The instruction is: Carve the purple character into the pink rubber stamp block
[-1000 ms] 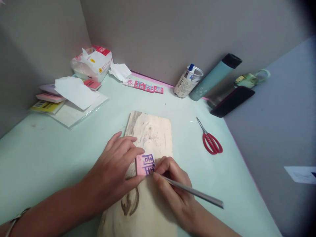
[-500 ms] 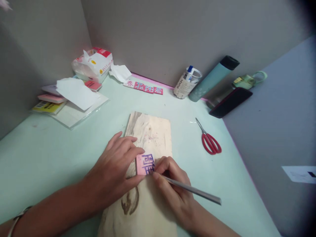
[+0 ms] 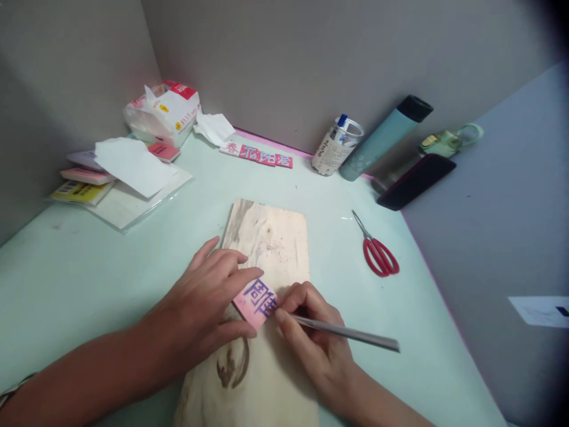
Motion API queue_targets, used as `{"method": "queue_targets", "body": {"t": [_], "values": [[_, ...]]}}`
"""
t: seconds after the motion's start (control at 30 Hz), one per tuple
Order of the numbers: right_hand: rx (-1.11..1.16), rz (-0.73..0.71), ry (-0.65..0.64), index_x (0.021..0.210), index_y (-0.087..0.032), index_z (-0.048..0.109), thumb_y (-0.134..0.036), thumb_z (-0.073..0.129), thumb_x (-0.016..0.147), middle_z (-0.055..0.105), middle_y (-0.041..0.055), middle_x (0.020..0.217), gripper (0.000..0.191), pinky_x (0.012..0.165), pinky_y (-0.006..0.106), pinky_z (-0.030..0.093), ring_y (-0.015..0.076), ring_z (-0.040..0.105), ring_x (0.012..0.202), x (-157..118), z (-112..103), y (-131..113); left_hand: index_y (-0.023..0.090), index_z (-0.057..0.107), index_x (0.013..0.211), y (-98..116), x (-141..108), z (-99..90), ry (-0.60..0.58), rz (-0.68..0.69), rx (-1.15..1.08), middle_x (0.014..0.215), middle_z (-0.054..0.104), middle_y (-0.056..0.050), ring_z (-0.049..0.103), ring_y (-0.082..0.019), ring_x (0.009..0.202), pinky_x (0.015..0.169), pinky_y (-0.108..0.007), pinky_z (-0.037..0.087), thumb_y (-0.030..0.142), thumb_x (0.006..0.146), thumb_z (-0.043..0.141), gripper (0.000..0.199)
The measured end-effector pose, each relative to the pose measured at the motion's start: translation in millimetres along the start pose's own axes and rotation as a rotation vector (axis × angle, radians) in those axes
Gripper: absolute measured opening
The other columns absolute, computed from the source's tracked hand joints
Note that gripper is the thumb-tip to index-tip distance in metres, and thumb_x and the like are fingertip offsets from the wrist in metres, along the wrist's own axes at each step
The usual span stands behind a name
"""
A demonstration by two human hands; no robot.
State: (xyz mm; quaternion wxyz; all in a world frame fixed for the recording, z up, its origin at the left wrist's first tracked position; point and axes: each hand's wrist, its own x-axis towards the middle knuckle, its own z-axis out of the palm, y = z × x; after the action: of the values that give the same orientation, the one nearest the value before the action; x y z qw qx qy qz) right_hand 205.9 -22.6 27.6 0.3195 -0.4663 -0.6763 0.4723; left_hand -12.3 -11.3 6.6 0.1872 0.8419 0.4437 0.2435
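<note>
A pink square carving block (image 3: 254, 303) with purple written strokes lies tilted on a wooden board (image 3: 284, 237). The thumb and index finger of my left hand (image 3: 213, 290) grip it by two of its edges, while the other fingers rest spread towards the board's left side. In a pen-like grip, my right hand (image 3: 313, 332) is closed round a slim grey metal carving knife (image 3: 355, 336). Its tip meets the block's right corner and is hidden behind my fingers. Dark ring-shaped marks and small pink crumbs show on the board.
Red-handled scissors (image 3: 380, 255) lie to the right. Behind are carved pink blocks (image 3: 267, 155), a can of pens (image 3: 333, 151), a teal bottle (image 3: 386, 139) and a phone (image 3: 418, 181). Tissues (image 3: 166, 112) and stacked papers (image 3: 131, 166) stand at left, near grey walls.
The block has turned clockwise on the board between my left thumb and index finger. My right hand stays by its right side with the knife, whose rear end has risen slightly in view.
</note>
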Motion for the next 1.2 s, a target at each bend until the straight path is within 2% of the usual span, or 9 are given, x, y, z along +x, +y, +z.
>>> {"method": "queue_targets", "body": {"t": [0.33, 0.57, 0.7, 0.93, 1.1, 1.2], "values": [[0.029, -0.035, 0.004, 0.083, -0.022, 0.047, -0.03, 0.05, 0.101, 0.058, 0.0019, 0.08, 0.02, 0.062, 0.03, 0.038, 0.0163, 0.051, 0.071, -4.5, 4.6, 5.4, 0.02, 0.057, 0.107, 7.5, 2.8, 1.7, 0.066, -0.057, -0.021, 0.105, 0.063, -0.005, 0.057, -0.028, 0.114, 0.12, -0.054, 0.017, 0.032, 0.069, 0.09, 0.052], [-0.065, -0.105, -0.019, 0.083, -0.022, 0.044, -0.024, 0.047, 0.099, 0.057, 0.0021, 0.076, 0.017, 0.058, 0.03, 0.037, 0.0155, 0.051, 0.065, -2.0, 3.4, -1.2, 0.02, 0.056, 0.104, 8.2, 4.0, 2.0, 0.068, -0.062, -0.033, 0.102, 0.062, -0.004, 0.056, -0.028, 0.114, 0.12, -0.054, 0.016, 0.03, 0.071, 0.087, 0.047], [-0.115, -0.163, -0.006, 0.084, -0.023, 0.045, -0.02, 0.048, 0.098, 0.057, 0.0011, 0.075, 0.015, 0.059, 0.029, 0.038, 0.0151, 0.052, 0.065, -5.2, 5.1, 1.7, 0.02, 0.056, 0.101, 9.3, 4.5, 1.5, 0.081, -0.089, -0.028, 0.099, 0.062, -0.003, 0.057, -0.028, 0.113, 0.12, -0.054, 0.017, 0.027, 0.066, 0.09, 0.049], [-0.137, -0.2, 0.019, 0.085, -0.023, 0.045, -0.017, 0.048, 0.097, 0.056, 0.0008, 0.076, 0.013, 0.059, 0.029, 0.039, 0.0147, 0.052, 0.064, -2.5, 6.2, 1.9, 0.019, 0.055, 0.094, 13.0, 5.8, 4.3, 0.113, -0.075, 0.027, 0.094, 0.06, -0.004, 0.058, -0.03, 0.109, 0.118, -0.056, 0.02, 0.032, 0.069, 0.087, 0.043], [-0.134, -0.169, 0.039, 0.08, -0.022, 0.044, -0.018, 0.049, 0.096, 0.054, 0.0007, 0.073, 0.018, 0.058, 0.028, 0.038, 0.0146, 0.049, 0.063, -0.3, 7.1, 1.6, 0.021, 0.054, 0.1, 8.3, 1.5, 1.2, 0.057, -0.062, 0.008, 0.103, 0.059, -0.005, 0.049, -0.033, 0.126, 0.118, -0.055, 0.019, 0.031, 0.069, 0.086, 0.046], [-0.122, -0.156, 0.051, 0.079, -0.023, 0.043, -0.019, 0.049, 0.096, 0.054, 0.0004, 0.073, 0.019, 0.057, 0.028, 0.037, 0.0143, 0.048, 0.062, -0.9, 8.4, 2.9, 0.023, 0.052, 0.11, 1.6, -1.8, -1.0, 0.015, -0.025, -0.046, 0.11, 0.06, -0.004, 0.043, -0.031, 0.134, 0.117, -0.052, 0.018, 0.027, 0.078, 0.079, 0.041]]}}
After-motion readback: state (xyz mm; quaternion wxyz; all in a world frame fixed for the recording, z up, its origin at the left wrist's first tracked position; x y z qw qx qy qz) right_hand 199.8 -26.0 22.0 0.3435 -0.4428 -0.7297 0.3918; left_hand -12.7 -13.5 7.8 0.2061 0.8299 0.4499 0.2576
